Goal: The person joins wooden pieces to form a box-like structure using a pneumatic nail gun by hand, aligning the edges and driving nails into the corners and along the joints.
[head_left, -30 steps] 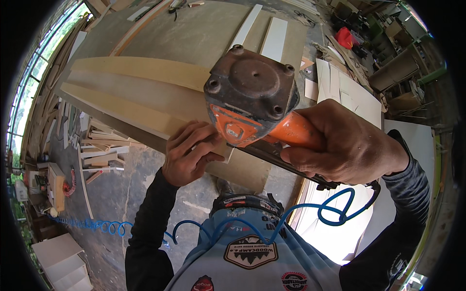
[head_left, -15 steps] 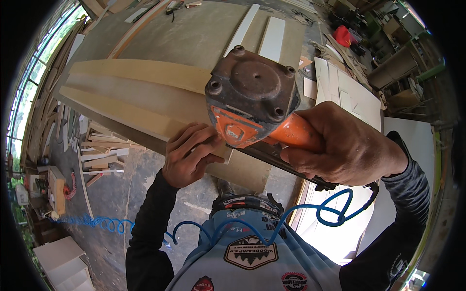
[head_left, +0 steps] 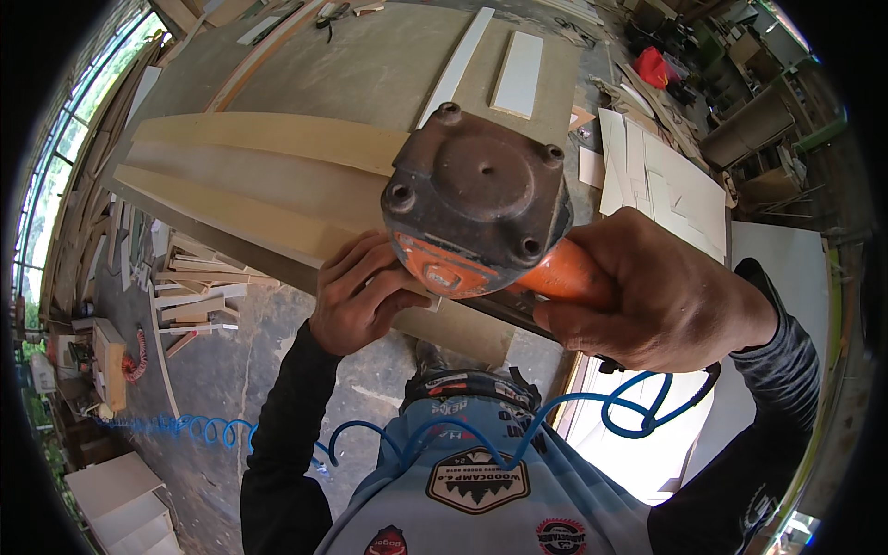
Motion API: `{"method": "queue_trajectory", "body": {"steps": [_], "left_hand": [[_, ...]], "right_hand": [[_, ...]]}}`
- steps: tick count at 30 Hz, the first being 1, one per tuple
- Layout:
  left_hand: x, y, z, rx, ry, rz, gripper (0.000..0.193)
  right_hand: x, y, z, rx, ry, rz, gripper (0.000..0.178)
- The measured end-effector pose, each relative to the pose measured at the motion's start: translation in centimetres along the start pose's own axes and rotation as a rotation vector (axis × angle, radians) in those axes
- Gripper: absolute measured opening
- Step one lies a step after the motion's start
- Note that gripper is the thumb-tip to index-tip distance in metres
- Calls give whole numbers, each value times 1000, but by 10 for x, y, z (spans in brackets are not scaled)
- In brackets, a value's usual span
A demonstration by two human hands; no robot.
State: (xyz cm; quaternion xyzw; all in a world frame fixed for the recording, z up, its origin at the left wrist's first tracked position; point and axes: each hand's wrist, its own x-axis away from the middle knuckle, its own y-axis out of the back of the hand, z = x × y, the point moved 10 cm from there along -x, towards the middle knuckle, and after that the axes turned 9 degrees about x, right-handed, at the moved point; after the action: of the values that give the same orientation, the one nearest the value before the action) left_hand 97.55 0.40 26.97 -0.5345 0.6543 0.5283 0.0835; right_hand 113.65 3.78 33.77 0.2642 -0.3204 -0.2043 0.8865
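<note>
My right hand (head_left: 657, 291) is wrapped round the orange grip of a nail gun (head_left: 481, 180), whose dark, scuffed cap faces up. The gun's lower end is hidden under its body. Close beside it, my left hand (head_left: 361, 296) has its fingers curled over the end of a pale wooden strip (head_left: 222, 208) along the table's near edge. A second wooden strip (head_left: 268, 137) runs roughly alongside, with a paler panel surface between them. A blue air hose (head_left: 573, 396) loops from the gun's rear across my front.
White strips (head_left: 518, 76) lie farther back on the large table (head_left: 370, 65). Stacked offcuts (head_left: 208, 273) are on the floor at left, near a coiled red hose (head_left: 137, 359). White panels (head_left: 661, 185) stand at right, with cluttered shelving beyond.
The nail gun and my right hand have shifted slightly; the gun's cap has moved a little left and down and tilts differently. My left hand stays nearly in place on the strip.
</note>
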Motion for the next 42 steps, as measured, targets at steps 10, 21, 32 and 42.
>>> {"method": "queue_trajectory", "body": {"steps": [10, 21, 32, 42], "left_hand": [[-3, 1, -2, -3, 11, 9, 39], [-4, 1, -2, 0, 18, -7, 38], [-6, 0, 5, 94, 19, 135, 40], [13, 81, 72, -139, -22, 135, 52]], "right_hand": [[1, 2, 5, 37, 92, -100, 29], [3, 0, 6, 1, 18, -78, 31], [33, -2, 5, -237, 10, -277, 22], [155, -103, -101, -673, -510, -965, 20]]}}
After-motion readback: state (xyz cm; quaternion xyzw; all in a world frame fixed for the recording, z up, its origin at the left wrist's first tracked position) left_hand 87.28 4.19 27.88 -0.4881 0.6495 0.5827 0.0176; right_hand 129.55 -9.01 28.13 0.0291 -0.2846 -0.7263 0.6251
